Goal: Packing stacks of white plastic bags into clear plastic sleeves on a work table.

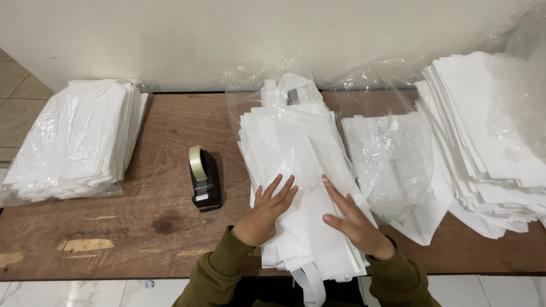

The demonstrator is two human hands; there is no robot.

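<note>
A stack of white folded bags [296, 165] lies in the middle of the wooden table [165, 187], its far part inside a clear plastic sleeve [273, 96]. My left hand [267, 210] rests flat on the stack's near left side, fingers spread. My right hand [352, 219] lies flat on the near right side, fingers together and pointing up-left. Neither hand grips anything. A white strap [310, 284] hangs off the table's front edge.
A black tape dispenser with a pale roll [203, 177] stands left of the stack. A wrapped bundle of white bags [77, 139] sits at far left. Another wrapped pile [392, 159] and a tall loose stack [489, 136] fill the right side. A wall runs behind.
</note>
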